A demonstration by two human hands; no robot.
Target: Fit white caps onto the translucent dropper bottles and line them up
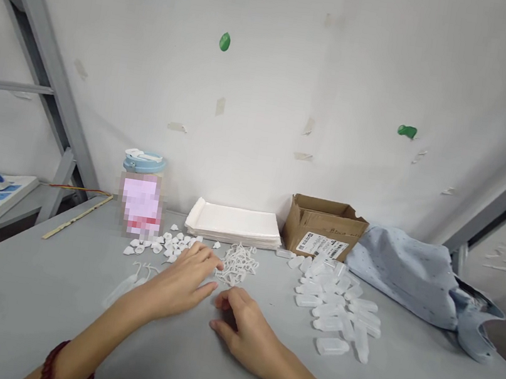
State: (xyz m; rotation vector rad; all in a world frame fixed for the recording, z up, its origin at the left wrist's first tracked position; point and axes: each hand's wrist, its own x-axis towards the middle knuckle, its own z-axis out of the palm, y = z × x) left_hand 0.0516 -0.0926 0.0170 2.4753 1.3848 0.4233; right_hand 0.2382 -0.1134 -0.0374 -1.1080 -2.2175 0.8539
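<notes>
- Fingers of our left hand, thumb apart, right at the white loops!
- Our right hand curls just this side of them, forefinger and thumb apart.
- White caps lie left, translucent tubes right, across our surface.

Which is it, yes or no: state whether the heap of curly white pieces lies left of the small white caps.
No, the heap of curly white pieces lies right of the small white caps.
</notes>
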